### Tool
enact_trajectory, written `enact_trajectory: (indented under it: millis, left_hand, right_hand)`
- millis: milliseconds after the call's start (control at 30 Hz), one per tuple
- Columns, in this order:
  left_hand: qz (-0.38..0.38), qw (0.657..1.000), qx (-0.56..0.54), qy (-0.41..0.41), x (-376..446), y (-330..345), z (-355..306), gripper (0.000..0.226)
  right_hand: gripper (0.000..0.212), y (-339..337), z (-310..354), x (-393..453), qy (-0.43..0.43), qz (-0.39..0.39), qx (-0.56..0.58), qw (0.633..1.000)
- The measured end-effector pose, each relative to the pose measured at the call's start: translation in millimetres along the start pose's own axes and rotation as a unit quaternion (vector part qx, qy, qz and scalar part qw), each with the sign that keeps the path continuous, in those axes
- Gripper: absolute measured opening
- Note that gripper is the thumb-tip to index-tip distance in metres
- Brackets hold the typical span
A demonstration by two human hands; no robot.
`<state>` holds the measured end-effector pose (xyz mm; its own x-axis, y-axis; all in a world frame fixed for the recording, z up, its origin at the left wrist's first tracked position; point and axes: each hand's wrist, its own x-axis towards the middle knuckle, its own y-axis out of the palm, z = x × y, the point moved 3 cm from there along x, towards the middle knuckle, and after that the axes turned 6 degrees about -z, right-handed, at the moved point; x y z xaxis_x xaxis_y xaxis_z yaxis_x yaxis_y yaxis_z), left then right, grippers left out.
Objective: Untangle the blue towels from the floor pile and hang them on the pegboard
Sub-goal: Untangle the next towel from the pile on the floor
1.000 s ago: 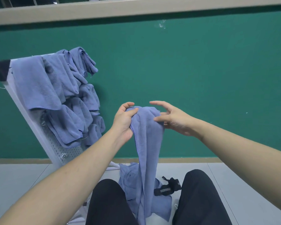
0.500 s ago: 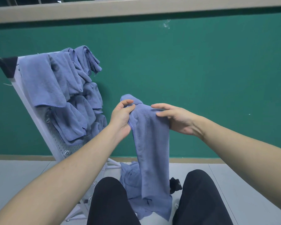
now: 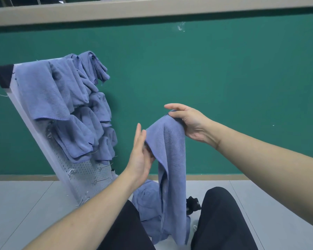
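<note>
The right hand [image 3: 189,121] pinches the top corner of a blue towel [image 3: 170,159] between thumb and fingers, holding it up in front of the green wall [image 3: 224,78]; the left hand [image 3: 140,156] stands edge-on with fingers straight, its palm against the towel's left edge, and whether the thumb catches the cloth I cannot tell. The wall fills the whole background, with a beige ledge [image 3: 152,9] along its top. The grey floor [image 3: 25,204] lies below. A white pegboard [image 3: 87,175] leans against the wall at left, its upper part covered by several hung blue towels [image 3: 65,105], with bare metal hooks showing on the lower part. The held towel hangs down between the person's 2 dark-trousered knees [image 3: 222,219] to the floor pile [image 3: 148,201] of blue cloth. A small black object [image 3: 193,203] lies just beside the pile.
</note>
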<state>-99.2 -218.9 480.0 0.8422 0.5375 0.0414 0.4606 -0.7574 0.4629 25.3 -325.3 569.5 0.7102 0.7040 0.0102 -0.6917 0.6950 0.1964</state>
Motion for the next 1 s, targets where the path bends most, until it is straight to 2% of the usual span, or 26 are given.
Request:
enact_trajectory:
  millis: [67, 133, 200, 267, 333, 467, 533, 667, 767, 900, 1000]
  left_hand:
    - [0.005, 0.997, 0.045, 0.06, -4, 5, 1, 0.083]
    - [0.003, 0.982, 0.139, 0.129, -4, 12, -4, 0.083]
    - [-0.044, 0.966, 0.19, 0.169, 0, 16, -11, 0.071]
    - [-0.074, 0.973, 0.153, 0.154, 4, 18, -15, 0.047]
    - [-0.09, 0.982, 0.105, 0.127, 6, 20, -20, 0.033]
    - [-0.121, 0.991, 0.008, 0.052, 15, 25, -29, 0.02]
    - [-0.128, 0.991, -0.033, 0.017, 20, 27, -33, 0.019]
    - [-0.137, 0.99, -0.016, -0.035, 28, 21, -38, 0.02]
    - [-0.15, 0.987, 0.039, -0.048, 31, 14, -39, 0.019]
    - [-0.1, 0.993, 0.047, -0.041, 20, 10, -36, 0.018]
    - [-0.062, 0.998, 0.023, -0.021, 6, 10, -27, 0.028]
  right_hand:
    - [0.028, 1, -1, 1, -0.003, -0.029, -0.003, 1.0]
    - [0.026, 1, -3, 2, -0.002, -0.054, -0.017, 0.998]
    - [0.022, 0, -6, 0, -0.002, -0.063, -0.033, 0.997]
    - [0.017, 0, -6, -3, -0.005, -0.062, -0.053, 0.997]
    - [0.018, -1, -9, -6, -0.002, -0.04, -0.088, 0.995]
    - [0.038, -2, -24, -15, 0.003, 0.062, -0.14, 0.988]
    - [0.044, -3, -29, -18, -0.026, 0.079, -0.137, 0.987]
    - [0.057, -5, -26, -17, -0.128, 0.051, -0.234, 0.962]
    - [0.046, -4, -25, -13, -0.171, 0.006, -0.297, 0.939]
    - [0.038, -2, -24, -11, -0.136, -0.015, -0.271, 0.953]
    - [0.033, -4, -19, -9, -0.092, -0.029, -0.183, 0.978]
